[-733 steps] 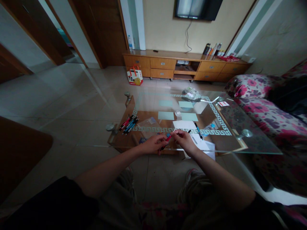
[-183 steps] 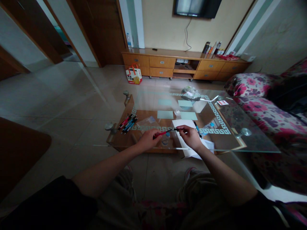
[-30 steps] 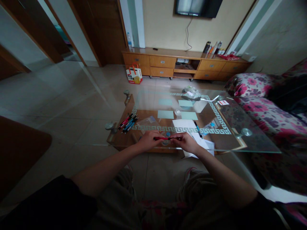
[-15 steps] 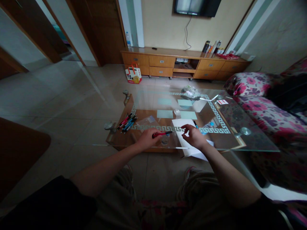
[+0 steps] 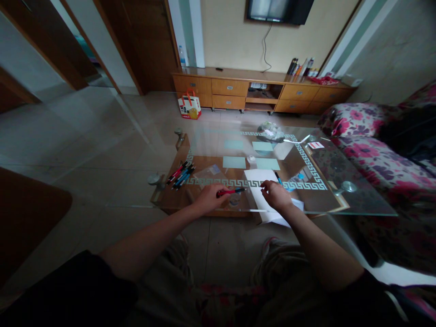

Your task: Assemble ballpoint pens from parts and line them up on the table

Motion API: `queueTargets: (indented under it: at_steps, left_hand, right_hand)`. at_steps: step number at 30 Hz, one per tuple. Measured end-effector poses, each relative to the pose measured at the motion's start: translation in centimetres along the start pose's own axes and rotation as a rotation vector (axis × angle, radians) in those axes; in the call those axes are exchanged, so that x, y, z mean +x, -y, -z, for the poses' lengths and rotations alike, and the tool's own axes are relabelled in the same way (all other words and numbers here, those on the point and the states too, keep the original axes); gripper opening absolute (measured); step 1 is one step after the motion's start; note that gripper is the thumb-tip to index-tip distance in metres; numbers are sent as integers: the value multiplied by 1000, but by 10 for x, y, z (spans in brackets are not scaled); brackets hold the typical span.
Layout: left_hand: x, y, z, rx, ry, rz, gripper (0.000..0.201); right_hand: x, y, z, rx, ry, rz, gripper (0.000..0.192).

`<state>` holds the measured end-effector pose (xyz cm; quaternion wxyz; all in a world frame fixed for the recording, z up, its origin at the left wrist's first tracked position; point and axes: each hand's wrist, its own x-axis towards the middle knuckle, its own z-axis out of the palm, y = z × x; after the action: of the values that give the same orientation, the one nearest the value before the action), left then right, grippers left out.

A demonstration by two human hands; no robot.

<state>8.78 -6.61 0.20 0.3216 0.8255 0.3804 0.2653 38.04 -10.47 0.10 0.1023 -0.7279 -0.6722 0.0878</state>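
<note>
1. now the right hand (image 5: pixel 277 196) has let go of the red pen (image 5: pixel 230 191) and rests, fingers bent, on the white paper (image 5: pixel 260 178).
2. left hand (image 5: pixel 207 198) alone grips the pen, just above the glass table (image 5: pixel 340 202).

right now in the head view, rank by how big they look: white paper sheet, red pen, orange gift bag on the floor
1. white paper sheet
2. orange gift bag, farther off, so unsure
3. red pen, in the left hand
</note>
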Motion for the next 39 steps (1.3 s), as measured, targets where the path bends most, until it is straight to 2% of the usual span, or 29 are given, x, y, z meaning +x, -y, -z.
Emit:
queueTargets:
  at_steps: [4,7,10,14,17,39]
  left_hand:
    - [0,-1,1,-18,8,-1,19]
    - [0,-3,2,-16,6,4,19]
    - [0,-4,2,-10,-1,5,20]
    - [1,-4,2,-5,-8,18,22]
    - [1,-5,3,-4,-10,32,23]
    - [1,-8,2,-41,-3,9,20]
  right_hand:
    - [1,-1,-1,-1,-17,-16,16]
    - [1,1,1,106,-63,-7,16]
    - [4,6,1,358,-78,23,17]
    - [9,12,-3,795,-27,31,29]
    - [9,16,-8,969,19,15,36]
    - [3,25,-6,939,68,61,36]
